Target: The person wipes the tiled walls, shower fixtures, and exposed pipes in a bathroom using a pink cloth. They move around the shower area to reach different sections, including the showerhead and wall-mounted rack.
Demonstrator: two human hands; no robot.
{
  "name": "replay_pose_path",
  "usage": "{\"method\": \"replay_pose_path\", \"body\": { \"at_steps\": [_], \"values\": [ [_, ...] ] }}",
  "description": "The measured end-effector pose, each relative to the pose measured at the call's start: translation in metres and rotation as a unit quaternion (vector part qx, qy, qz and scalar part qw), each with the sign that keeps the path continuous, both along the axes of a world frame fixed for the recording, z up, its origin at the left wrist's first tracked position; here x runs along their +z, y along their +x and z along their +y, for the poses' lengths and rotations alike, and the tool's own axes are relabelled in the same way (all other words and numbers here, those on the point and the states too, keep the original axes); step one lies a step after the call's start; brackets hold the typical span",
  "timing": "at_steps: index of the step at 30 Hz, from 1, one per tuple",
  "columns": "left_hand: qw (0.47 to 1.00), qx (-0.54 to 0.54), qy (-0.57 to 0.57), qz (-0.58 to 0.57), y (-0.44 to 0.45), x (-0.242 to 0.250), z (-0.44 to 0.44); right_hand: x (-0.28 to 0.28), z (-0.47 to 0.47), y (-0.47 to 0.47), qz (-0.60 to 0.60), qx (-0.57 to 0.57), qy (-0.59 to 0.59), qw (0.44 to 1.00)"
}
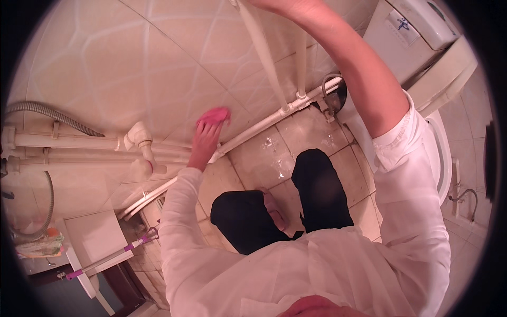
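A pink cloth (pixel 215 115) lies against the tiled wall (pixel 174 75), low down, just above the white pipe near the floor. My left hand (pixel 207 132) grips it, pressing it flat on the tile with fingers spread over it. My right arm stretches up past the vertical pipes (pixel 263 51) to the top of the view. Only the base of my right hand (pixel 275 3) shows there; its fingers are cut off by the frame edge.
White pipes (pixel 253 128) run along the wall's foot. Left are a pipe elbow (pixel 137 136) and grey corrugated hose (pixel 59 115). A toilet (pixel 439 154) with its cistern (pixel 404 35) stands right. A purple-handled mop (pixel 107 257) leans lower left. The floor tiles (pixel 273 158) look wet.
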State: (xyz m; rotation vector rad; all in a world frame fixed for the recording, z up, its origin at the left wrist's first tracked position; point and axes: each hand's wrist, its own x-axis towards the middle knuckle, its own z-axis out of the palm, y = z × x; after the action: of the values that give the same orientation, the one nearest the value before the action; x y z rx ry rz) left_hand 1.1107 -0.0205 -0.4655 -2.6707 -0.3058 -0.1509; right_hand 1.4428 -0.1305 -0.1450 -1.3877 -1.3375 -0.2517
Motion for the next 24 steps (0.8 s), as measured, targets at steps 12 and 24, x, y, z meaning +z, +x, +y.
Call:
{"method": "replay_pose_path", "body": {
  "at_steps": [12,24],
  "values": [
    [0.991,-0.019,0.129,-0.020,0.190,0.066,-0.028,0.002,-0.007,-0.006,0.025,-0.019,-0.001,0.999],
    [0.993,-0.066,-0.056,0.082,0.081,-0.028,-0.009,0.009,-0.008,0.000,-0.011,-0.009,-0.047,0.999]
  ]
}}
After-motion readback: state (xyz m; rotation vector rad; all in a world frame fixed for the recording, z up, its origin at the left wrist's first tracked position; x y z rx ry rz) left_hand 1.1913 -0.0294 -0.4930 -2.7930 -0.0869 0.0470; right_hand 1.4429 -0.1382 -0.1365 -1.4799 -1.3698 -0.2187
